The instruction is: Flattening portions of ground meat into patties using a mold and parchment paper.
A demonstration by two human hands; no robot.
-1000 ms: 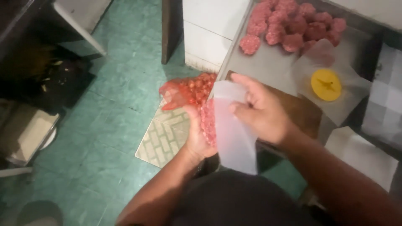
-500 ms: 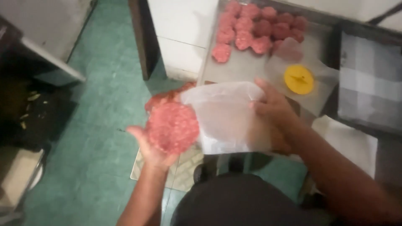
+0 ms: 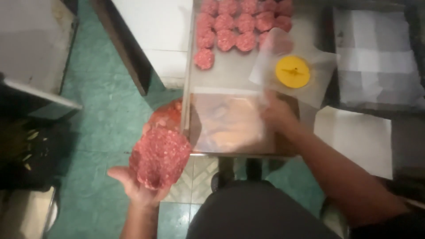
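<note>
A flat round patty of raw minced meat (image 3: 159, 157) lies on the upturned palm of my left hand (image 3: 135, 188), held out over the green floor to the left of the steel table (image 3: 234, 73). My right hand (image 3: 276, 113) presses a clear plastic sheet (image 3: 230, 121) flat on the table's near end; the hand is blurred. Several raw meat balls (image 3: 234, 24) sit in rows at the table's far end. A yellow round disc (image 3: 292, 71) rests on another clear sheet just beyond my right hand.
A red bag of meat (image 3: 166, 115) hangs below the table's left edge. White paper sheets (image 3: 376, 53) lie on a dark surface to the right. A white tiled wall (image 3: 155, 31) stands at the far left of the table, dark clutter (image 3: 26, 150) lower left.
The clear sheet has gone from over the patty down onto the table under my right hand. My left hand has swung out left with the patty bare on its palm.
</note>
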